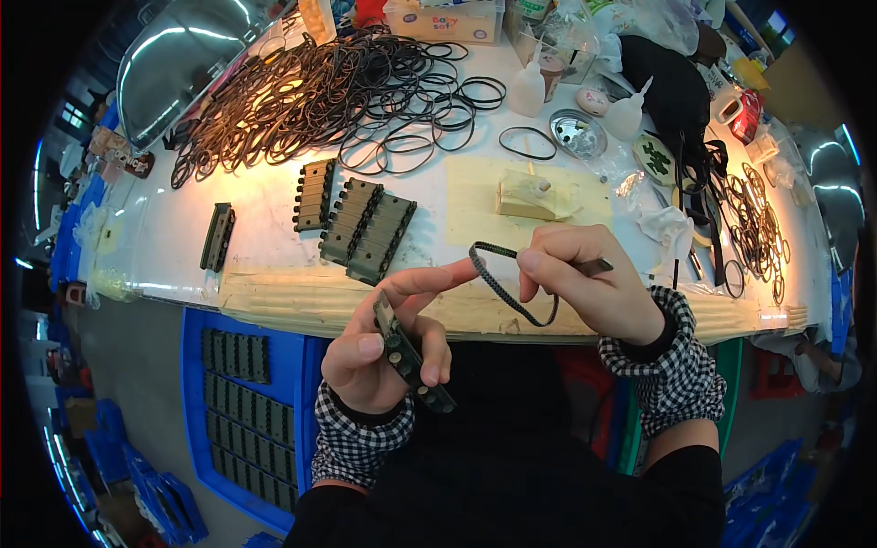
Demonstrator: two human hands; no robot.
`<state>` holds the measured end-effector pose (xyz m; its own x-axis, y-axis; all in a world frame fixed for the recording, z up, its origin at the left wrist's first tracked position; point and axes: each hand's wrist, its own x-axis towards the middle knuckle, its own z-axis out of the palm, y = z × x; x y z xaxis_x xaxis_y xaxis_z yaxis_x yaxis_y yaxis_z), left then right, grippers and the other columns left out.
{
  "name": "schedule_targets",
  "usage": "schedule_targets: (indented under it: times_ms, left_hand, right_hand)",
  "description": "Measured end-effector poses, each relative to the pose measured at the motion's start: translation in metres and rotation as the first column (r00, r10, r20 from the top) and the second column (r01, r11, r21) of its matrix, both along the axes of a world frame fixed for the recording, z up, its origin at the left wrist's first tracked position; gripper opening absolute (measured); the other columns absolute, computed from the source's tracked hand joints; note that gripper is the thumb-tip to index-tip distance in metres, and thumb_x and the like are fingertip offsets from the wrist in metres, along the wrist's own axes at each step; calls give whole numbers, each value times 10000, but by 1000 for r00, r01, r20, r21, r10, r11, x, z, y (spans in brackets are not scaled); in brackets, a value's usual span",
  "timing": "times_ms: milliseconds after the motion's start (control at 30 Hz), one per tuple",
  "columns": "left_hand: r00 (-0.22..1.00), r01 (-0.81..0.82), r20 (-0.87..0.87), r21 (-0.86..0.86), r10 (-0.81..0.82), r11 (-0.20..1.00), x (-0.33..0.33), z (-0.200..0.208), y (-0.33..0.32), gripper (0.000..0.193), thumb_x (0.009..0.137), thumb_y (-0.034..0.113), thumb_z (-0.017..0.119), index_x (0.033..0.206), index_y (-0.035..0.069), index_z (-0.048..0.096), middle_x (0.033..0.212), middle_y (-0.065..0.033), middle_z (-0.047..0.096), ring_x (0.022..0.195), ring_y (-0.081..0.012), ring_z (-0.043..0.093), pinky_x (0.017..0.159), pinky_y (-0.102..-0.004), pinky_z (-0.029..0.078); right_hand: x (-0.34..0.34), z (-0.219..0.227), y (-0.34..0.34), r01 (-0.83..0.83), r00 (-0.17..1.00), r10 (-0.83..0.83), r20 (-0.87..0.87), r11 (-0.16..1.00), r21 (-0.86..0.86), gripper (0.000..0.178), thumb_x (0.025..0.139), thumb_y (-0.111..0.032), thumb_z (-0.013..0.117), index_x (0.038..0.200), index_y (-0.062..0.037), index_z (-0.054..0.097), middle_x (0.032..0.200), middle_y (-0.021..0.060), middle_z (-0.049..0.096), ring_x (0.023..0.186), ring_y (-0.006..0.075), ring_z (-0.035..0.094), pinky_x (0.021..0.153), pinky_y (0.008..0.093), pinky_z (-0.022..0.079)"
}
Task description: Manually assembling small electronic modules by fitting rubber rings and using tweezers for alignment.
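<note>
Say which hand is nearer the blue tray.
Left. The left hand is just right of the blue tray; the right hand is farther right and higher in view.

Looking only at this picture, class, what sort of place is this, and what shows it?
Probably a small-parts assembly workshop: the worktable bears a heap of dark bands, and a blue tray holds rows of similar dark green parts.

A workshop, shown by the heap of black loops (292, 110) on the workbench (174, 228) at upper left; a blue tray (194, 388) with rows of matching green parts (251, 411) at lower left; blue bins (174, 502) beyond.
</note>
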<state>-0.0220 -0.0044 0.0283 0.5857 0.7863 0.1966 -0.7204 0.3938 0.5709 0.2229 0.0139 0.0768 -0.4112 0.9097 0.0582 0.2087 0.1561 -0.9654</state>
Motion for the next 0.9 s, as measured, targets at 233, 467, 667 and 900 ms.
schedule_targets:
  times_ms: [233, 467, 667, 900]
  left_hand:
    - [995, 79, 69, -35, -76, 996, 3, -2, -2, 871, 799, 304, 634, 1411, -169, 235, 1468, -326, 295, 699, -226, 655, 691, -342, 557]
    - [993, 66, 101, -38, -62, 997, 1, -3, -4, 869, 795, 288, 625, 1412, -174, 224, 1470, -327, 288, 697, -227, 651, 678, -341, 553]
    - [992, 101, 71, 6, -102, 995, 1, -2, -3, 869, 799, 276, 600, 1457, -109, 184, 1518, -258, 258, 634, -190, 594, 646, -342, 509]
    - [989, 109, 105, -8, -108, 994, 0, -5, -3, 866, 795, 272, 613, 1442, -131, 201, 1496, -285, 275, 648, -203, 612, 643, -339, 522]
  right_hand:
    - [-1, 2, -2, -25, 999, 25, 24, 1000, -3, 353, 968, -252, 556, 757, 1, 683, 638, 18, 559, 629, 90, 479, 585, 259, 379]
    - [-1, 11, -3, -73, 988, 25, -151, 944, -321, 432, 997, -311, 473, 817, 20, 686, 650, -8, 515, 611, 45, 436, 524, 197, 309]
    - [1, -1, -2, -77, 968, -28, -248, 911, -405, 423, 991, -320, 496, 837, 26, 685, 721, 19, 602, 659, 50, 463, 555, 185, 352]
    - [2, -1, -2, -96, 953, -57, -299, 876, -473, 419, 991, -330, 508, 838, 11, 697, 751, 7, 623, 679, 54, 463, 600, 194, 395]
